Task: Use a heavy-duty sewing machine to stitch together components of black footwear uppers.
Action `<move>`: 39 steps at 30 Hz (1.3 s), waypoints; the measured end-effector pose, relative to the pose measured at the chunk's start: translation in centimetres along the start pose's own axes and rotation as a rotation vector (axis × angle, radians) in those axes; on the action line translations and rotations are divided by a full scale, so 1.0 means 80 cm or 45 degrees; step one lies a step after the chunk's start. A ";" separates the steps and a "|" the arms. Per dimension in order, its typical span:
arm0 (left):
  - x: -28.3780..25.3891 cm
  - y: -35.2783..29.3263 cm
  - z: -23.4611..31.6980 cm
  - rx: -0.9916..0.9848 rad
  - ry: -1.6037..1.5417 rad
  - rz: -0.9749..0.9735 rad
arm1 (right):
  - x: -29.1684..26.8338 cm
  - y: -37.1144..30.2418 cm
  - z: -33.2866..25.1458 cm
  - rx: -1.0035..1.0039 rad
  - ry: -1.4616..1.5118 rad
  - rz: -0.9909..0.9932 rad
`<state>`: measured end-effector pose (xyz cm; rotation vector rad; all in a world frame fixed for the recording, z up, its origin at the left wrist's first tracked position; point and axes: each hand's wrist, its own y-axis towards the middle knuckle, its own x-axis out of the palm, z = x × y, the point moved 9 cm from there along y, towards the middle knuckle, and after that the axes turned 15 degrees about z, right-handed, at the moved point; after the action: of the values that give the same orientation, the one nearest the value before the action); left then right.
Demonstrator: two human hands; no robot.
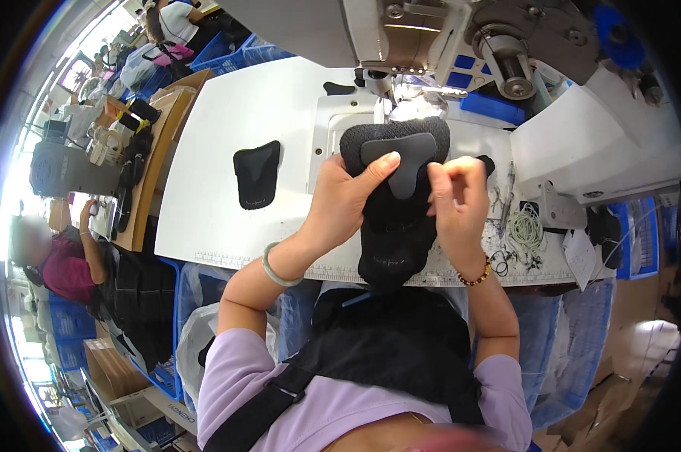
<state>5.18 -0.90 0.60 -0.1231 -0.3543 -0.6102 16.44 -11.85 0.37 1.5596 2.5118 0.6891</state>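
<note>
Black mesh shoe tongue [394, 188] at frame centre, long axis running from needle toward person. Left hand [345, 197] closed on its left edge, thumb pressing grey patch [405, 160]. Right hand [456, 197] pinching right edge. Sewing machine [461, 38] directly above; desk [227, 218] beneath.

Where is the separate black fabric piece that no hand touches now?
In the head view, the separate black fabric piece lies flat on the white sewing table, to the left of the left hand, apart from it.
</note>
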 end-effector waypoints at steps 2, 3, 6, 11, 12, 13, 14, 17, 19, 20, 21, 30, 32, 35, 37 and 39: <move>-0.003 0.002 0.004 -0.067 -0.123 0.043 | -0.016 -0.003 -0.035 -0.685 -0.366 0.070; -0.004 0.002 0.010 -0.071 -0.175 0.046 | -0.011 -0.013 -0.052 -1.014 -0.532 0.018; -0.011 0.002 0.012 -0.092 -0.219 0.102 | 0.010 -0.034 -0.075 -1.532 -0.637 -0.004; -0.020 0.000 0.017 -0.128 -0.264 0.215 | 0.037 -0.030 -0.095 -1.681 -0.590 -0.142; -0.025 0.001 0.018 -0.157 -0.260 0.240 | 0.040 -0.026 -0.101 -1.684 -0.585 -0.134; -0.028 0.006 0.022 -0.118 -0.220 0.235 | 0.048 -0.017 -0.102 -1.605 -0.551 -0.220; -0.027 0.010 0.025 -0.115 -0.217 0.231 | 0.055 -0.010 -0.099 -1.522 -0.521 -0.308; -0.021 0.029 0.030 -0.090 -0.186 0.196 | 0.062 0.002 -0.091 -1.459 -0.546 -0.317; -0.019 0.046 0.031 -0.035 -0.159 0.156 | 0.062 0.013 -0.089 -1.389 -0.551 -0.274; -0.012 0.053 0.035 0.013 -0.134 0.113 | 0.062 0.015 -0.087 -1.397 -0.551 -0.270; -0.006 0.059 0.037 0.039 -0.135 0.097 | 0.057 0.021 -0.086 -1.358 -0.497 -0.228; 0.003 0.070 0.042 0.088 -0.050 0.041 | 0.049 0.028 -0.075 -1.216 -0.514 -0.237; 0.004 0.072 0.041 0.080 -0.042 0.022 | 0.050 0.027 -0.075 -1.234 -0.531 -0.231; 0.004 0.073 0.043 0.095 -0.021 0.016 | 0.051 0.027 -0.075 -1.214 -0.539 -0.235; 0.003 0.073 0.042 0.078 -0.017 0.018 | 0.054 0.026 -0.074 -1.217 -0.589 -0.249; 0.004 0.073 0.045 0.066 -0.010 0.019 | 0.056 0.025 -0.077 -1.264 -0.665 -0.281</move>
<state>7.76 4.43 4.00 -0.0780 -0.3762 -0.5858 14.01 -9.18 7.40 0.9049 1.5120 1.0740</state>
